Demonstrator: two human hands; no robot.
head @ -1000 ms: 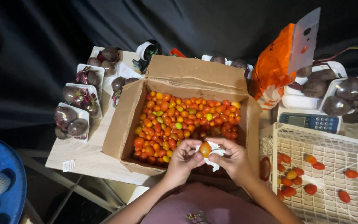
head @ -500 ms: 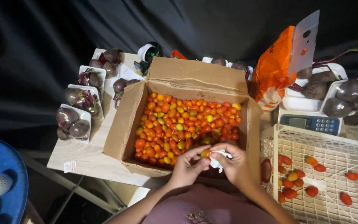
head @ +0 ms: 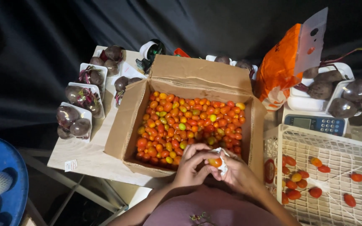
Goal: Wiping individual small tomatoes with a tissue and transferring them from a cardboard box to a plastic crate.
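Orange cherry tomato (head: pixel 215 162) pinched between fingertips of left hand (head: pixel 193 164) and right hand (head: pixel 236 173), white tissue (head: pixel 223 161) wrapped behind it; held over near edge of cardboard box (head: pixel 197 75) full of tomatoes. White plastic crate (head: pixel 327 142) just right.

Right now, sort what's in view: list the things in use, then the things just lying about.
In use: left hand, right hand, tomato, white cloth, cardboard box of tomatoes, white crate.

Lying about: beet trays, scale, orange bag.
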